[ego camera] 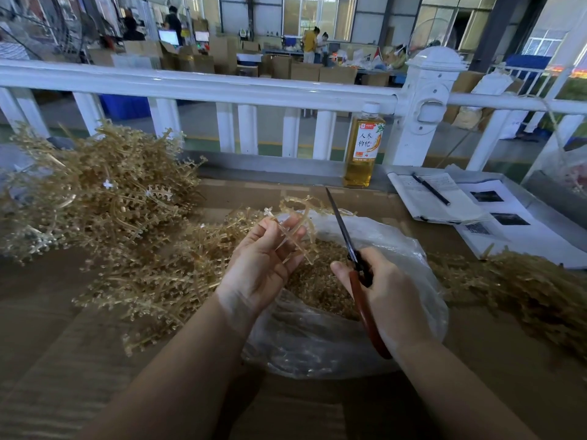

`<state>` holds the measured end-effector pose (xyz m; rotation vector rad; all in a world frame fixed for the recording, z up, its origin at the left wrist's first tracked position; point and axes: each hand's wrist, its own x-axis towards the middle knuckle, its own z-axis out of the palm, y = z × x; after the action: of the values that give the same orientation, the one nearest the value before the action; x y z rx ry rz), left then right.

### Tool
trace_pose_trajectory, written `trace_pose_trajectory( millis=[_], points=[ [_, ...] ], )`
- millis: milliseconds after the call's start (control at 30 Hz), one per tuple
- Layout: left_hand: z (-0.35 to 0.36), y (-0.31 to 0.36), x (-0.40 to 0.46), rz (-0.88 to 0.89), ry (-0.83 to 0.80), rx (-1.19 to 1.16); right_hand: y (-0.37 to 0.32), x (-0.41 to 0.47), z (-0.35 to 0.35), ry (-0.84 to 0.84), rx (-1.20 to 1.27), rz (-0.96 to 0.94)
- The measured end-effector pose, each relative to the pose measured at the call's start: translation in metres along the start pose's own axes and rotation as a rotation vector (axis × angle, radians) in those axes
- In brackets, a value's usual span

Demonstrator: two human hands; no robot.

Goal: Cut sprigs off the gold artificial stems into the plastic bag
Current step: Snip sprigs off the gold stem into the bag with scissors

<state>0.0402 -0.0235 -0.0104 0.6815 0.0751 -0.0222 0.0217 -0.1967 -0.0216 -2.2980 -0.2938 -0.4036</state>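
- The bottle point(364, 147) of amber drink, standing by the railing beyond my right hand point(386, 292), has a label reading 人参枸杞 — large dark characters.
- The papers point(495, 214) further right carry print too small to read.

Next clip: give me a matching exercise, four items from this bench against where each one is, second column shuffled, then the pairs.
Items:
1. scissors
2. pen
3. drink bottle
4. stripped gold stem

Places:
A. standing by the white railing
B. in the left hand, above the plastic bag
C. lying on an open notebook
D. in the right hand, blades pointing away from the person

Pairs: 1-D, 2-C, 3-A, 4-B
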Motion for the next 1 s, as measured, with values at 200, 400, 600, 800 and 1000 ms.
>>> trace_pose_trajectory(
  millis=[200, 400, 600, 800, 1000],
  points=[
    [0.002, 0.001, 0.003, 0.02, -0.004, -0.001, 0.0, -0.001, 0.001, 0.006, -0.02, -0.015],
    [0.0, -0.009, 0.005, 0.043, 0.062, 0.02, -0.004, -0.002, 0.005, -0.02, -0.059, -0.04],
    [-0.002, -0.018, 0.004, -0.053, 0.06, 0.006, -0.004, 0.002, 0.011, -0.035, -0.096, -0.042],
    [-0.002, -0.017, -0.004, -0.128, -0.047, 0.231, -0.002, 0.004, 0.012, -0.037, -0.105, -0.041],
    [0.0, -0.024, -0.002, -0.053, 0.099, 0.374, -0.002, 0.003, 0.011, -0.038, -0.065, -0.06]
  ],
)
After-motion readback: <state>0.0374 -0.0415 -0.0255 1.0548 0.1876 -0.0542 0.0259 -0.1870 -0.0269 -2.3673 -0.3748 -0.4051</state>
